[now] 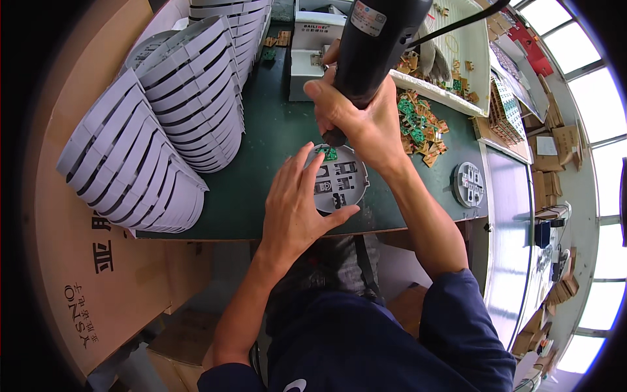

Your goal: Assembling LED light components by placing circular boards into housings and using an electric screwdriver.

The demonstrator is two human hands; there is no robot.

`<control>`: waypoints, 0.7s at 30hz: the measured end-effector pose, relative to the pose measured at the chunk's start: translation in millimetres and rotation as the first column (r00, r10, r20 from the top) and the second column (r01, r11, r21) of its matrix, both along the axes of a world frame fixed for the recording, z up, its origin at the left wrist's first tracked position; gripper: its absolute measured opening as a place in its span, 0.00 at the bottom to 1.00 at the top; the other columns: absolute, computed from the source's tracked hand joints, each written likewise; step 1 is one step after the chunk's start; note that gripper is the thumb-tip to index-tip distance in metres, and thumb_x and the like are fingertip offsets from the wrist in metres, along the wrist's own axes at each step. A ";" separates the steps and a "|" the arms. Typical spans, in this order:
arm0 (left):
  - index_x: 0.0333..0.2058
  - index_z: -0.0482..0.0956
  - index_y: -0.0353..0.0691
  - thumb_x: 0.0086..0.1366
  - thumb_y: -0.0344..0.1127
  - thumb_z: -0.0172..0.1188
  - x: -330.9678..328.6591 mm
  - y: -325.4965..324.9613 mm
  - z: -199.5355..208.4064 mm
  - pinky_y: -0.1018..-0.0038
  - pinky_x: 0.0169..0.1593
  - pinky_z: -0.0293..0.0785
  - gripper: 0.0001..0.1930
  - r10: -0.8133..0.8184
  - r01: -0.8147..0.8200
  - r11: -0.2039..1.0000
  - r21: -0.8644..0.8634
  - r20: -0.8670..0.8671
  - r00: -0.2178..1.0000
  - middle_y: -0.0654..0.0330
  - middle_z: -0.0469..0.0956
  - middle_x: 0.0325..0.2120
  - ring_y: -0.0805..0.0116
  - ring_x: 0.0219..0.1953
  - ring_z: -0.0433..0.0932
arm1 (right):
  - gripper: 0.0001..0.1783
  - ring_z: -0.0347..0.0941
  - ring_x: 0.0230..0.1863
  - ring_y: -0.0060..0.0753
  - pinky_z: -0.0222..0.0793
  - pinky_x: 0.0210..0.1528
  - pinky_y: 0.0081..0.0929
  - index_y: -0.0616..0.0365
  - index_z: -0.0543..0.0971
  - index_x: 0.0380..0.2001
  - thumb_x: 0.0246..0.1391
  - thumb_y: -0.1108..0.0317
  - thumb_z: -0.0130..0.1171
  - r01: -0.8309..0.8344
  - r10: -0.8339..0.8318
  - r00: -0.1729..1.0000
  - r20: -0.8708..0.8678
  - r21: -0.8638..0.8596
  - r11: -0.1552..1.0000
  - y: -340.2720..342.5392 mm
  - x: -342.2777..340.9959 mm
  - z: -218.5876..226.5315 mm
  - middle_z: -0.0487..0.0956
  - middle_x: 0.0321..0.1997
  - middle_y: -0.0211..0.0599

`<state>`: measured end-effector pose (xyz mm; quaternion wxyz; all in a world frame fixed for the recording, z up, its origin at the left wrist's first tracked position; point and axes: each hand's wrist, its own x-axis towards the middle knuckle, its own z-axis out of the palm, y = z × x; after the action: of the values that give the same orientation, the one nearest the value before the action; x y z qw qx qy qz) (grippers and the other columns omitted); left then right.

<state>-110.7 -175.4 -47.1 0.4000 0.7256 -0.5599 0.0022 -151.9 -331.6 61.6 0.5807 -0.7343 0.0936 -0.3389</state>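
At the frame's centre, the round grey housing (356,193) lies within your left hand's (292,199) spread fingers and thumb; your right hand (369,124), nearer its upper edge, wraps the black handheld tool (375,55), which slants down-left toward the green board (329,155).

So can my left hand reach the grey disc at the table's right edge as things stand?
Probably not easily: your right forearm slants between your left hand and that grey disc, and the left hand curls around the other disc.
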 end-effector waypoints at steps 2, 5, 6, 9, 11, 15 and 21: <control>0.62 0.70 0.34 0.54 0.65 0.73 -0.1 0.1 0.1 0.53 0.67 0.68 0.48 0.002 -0.002 1.000 -0.002 0.003 1.000 0.45 0.68 0.66 0.44 0.65 0.70 | 0.21 0.71 0.19 0.18 0.68 0.23 0.21 0.66 0.70 0.49 0.59 0.70 0.68 0.002 -0.002 1.000 -0.005 0.008 1.000 0.6 0.3 -1.2 0.74 0.18 0.26; 0.62 0.70 0.33 0.53 0.65 0.74 -0.5 -0.1 0.5 0.53 0.67 0.68 0.48 0.003 -0.003 1.000 0.000 -0.004 1.000 0.44 0.68 0.65 0.43 0.65 0.70 | 0.23 0.72 0.19 0.18 0.68 0.24 0.21 0.67 0.70 0.51 0.60 0.69 0.69 0.006 -0.006 1.000 -0.010 0.022 1.000 1.3 0.7 -1.8 0.73 0.18 0.25; 0.62 0.70 0.33 0.53 0.65 0.74 -0.2 1.1 0.5 0.53 0.67 0.68 0.48 0.009 -0.009 1.000 0.000 0.002 1.000 0.44 0.68 0.65 0.43 0.65 0.70 | 0.25 0.72 0.19 0.19 0.69 0.25 0.21 0.67 0.70 0.54 0.60 0.68 0.69 0.007 -0.007 1.000 -0.018 0.012 1.000 1.7 0.7 -1.7 0.74 0.20 0.26; 0.63 0.68 0.31 0.52 0.64 0.75 1.0 4.3 -0.1 0.52 0.67 0.67 0.51 0.009 -0.009 1.000 0.006 0.007 1.000 0.43 0.68 0.65 0.43 0.65 0.70 | 0.30 0.73 0.21 0.19 0.70 0.26 0.22 0.69 0.69 0.59 0.60 0.66 0.70 -0.001 0.001 1.000 -0.022 -0.007 1.000 2.0 2.2 2.7 0.75 0.22 0.27; 0.64 0.67 0.31 0.52 0.63 0.76 0.1 3.2 1.0 0.52 0.67 0.67 0.52 0.003 -0.003 1.000 -0.005 -0.009 1.000 0.43 0.69 0.65 0.43 0.65 0.70 | 0.35 0.74 0.23 0.20 0.73 0.28 0.23 0.69 0.67 0.63 0.61 0.64 0.71 -0.020 0.020 0.999 0.027 -0.011 1.000 -1.5 5.7 8.5 0.76 0.26 0.30; 0.66 0.65 0.31 0.50 0.62 0.78 2.2 9.0 12.6 0.51 0.68 0.67 0.55 -0.049 0.047 0.997 -0.055 -0.040 0.998 0.42 0.69 0.64 0.42 0.64 0.70 | 0.38 0.78 0.31 0.23 0.77 0.38 0.26 0.68 0.65 0.67 0.62 0.61 0.70 0.003 -0.001 0.998 0.061 -0.027 1.000 -4.7 6.8 24.6 0.79 0.33 0.33; 0.68 0.62 0.35 0.49 0.63 0.78 9.9 37.4 42.7 0.45 0.68 0.66 0.57 -0.098 0.130 0.954 -0.269 0.128 0.987 0.45 0.67 0.65 0.42 0.63 0.70 | 0.37 0.80 0.50 0.31 0.75 0.58 0.34 0.64 0.64 0.70 0.70 0.51 0.59 0.094 -0.131 0.983 -0.127 -0.262 0.960 -0.7 -19.4 35.8 0.83 0.48 0.41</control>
<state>-100.7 -137.9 -4.3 0.4646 0.6277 -0.6169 0.0982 -171.3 -332.2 97.4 0.4530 -0.8187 0.1324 -0.3272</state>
